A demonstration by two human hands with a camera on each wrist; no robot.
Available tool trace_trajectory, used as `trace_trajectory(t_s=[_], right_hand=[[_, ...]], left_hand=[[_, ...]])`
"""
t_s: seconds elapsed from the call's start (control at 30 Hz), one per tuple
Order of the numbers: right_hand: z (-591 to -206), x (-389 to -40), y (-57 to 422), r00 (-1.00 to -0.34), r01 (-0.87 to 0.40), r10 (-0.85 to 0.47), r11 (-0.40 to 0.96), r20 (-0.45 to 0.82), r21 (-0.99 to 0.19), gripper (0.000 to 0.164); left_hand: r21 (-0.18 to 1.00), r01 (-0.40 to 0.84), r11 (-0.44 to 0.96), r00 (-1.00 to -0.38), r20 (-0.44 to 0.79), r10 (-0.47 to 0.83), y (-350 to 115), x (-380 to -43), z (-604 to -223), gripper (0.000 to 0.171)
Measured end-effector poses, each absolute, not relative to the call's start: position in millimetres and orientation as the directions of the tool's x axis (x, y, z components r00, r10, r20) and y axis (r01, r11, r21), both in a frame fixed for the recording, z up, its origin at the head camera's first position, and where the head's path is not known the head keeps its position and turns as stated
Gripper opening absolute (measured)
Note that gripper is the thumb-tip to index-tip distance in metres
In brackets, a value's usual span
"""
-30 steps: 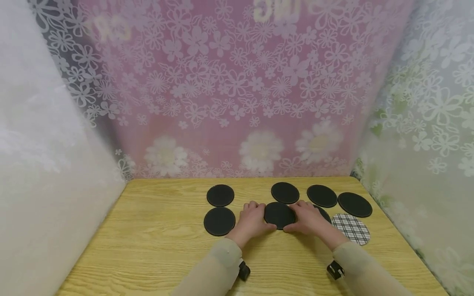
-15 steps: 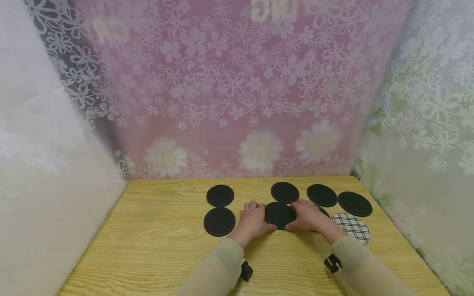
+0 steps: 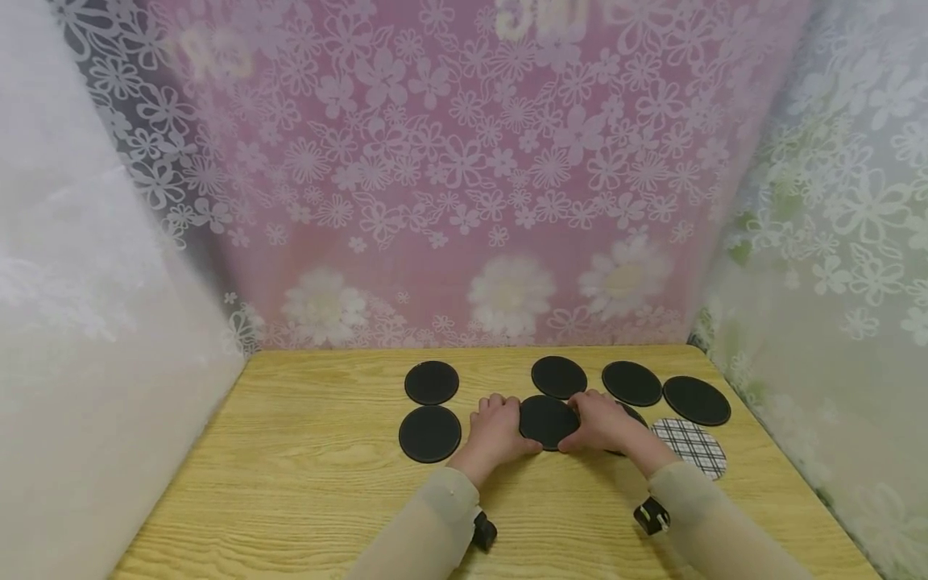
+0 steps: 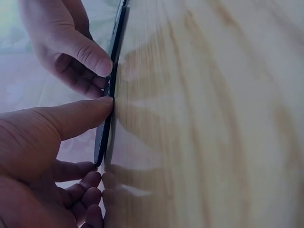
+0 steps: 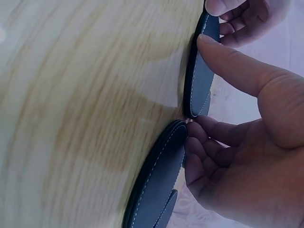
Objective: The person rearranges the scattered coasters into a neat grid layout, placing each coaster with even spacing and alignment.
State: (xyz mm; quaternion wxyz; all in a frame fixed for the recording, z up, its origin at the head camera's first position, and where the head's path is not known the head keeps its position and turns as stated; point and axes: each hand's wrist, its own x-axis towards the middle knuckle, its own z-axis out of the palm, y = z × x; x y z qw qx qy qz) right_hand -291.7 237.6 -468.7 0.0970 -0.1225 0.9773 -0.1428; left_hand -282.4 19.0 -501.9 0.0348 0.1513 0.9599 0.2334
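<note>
A round black coaster [image 3: 548,423] with a stitched rim lies low at the table between my two hands. My left hand [image 3: 496,431] holds its left edge, thumb at the near rim and fingers round the far side. On the opposite edge my right hand [image 3: 600,424] grips it the same way. In the left wrist view the coaster [image 4: 105,126] appears edge-on, close to the wood, with both thumbs on its rim. The right wrist view shows a second black coaster [image 5: 159,173] right beside my right fingertips; in the head view my right hand partly hides this neighbour [image 3: 632,415].
Two black coasters, one far [image 3: 431,383] and one near [image 3: 430,433], lie left of my hands. Behind and to the right are more black coasters [image 3: 559,377] in a row. A white plaid disc [image 3: 689,445] lies at the right. Floral curtains [image 3: 464,161] surround the wooden table [image 3: 304,483].
The held coaster and both hands stay almost in place. My right hand has shifted very slightly, and the right wrist has drawn a little to the left.
</note>
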Motion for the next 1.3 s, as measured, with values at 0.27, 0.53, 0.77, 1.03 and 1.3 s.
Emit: trace_trajectory(t_s=[0.27, 0.53, 0.77, 1.03, 1.3], right_hand=[[-477.9, -291.5, 242.4, -0.955, -0.227, -0.277, 0.911, -0.105, -0.345, 0.085], [-472.7, -284.5, 233.0, -0.964, -0.154, -0.239, 0.860, -0.117, -0.487, 0.085], [-475.9, -284.9, 230.2, -0.965, -0.112, -0.226, 0.811, -0.132, -0.575, 0.085], [-475.9, -288.3, 212.3, -0.958, -0.103, -0.250, 0.760, -0.143, -0.642, 0.087], [-480.5, -293.5, 189.1, -0.956, -0.100, -0.259, 0.732, -0.139, -0.674, 0.083]], left_hand=[[0.445, 0.276, 0.852, -0.954, 0.022, 0.298, 21.1, -280.8, -498.3, 0.082], [0.465, 0.270, 0.843, -0.956, 0.029, 0.290, 20.8, -279.8, -501.0, 0.083], [0.491, 0.287, 0.823, -0.953, 0.058, 0.298, 11.1, -279.3, -495.5, 0.082], [0.505, 0.282, 0.816, -0.955, 0.067, 0.288, -11.3, -280.9, -493.1, 0.083], [0.506, 0.261, 0.822, -0.963, 0.070, 0.262, -34.9, -277.9, -493.9, 0.082]])
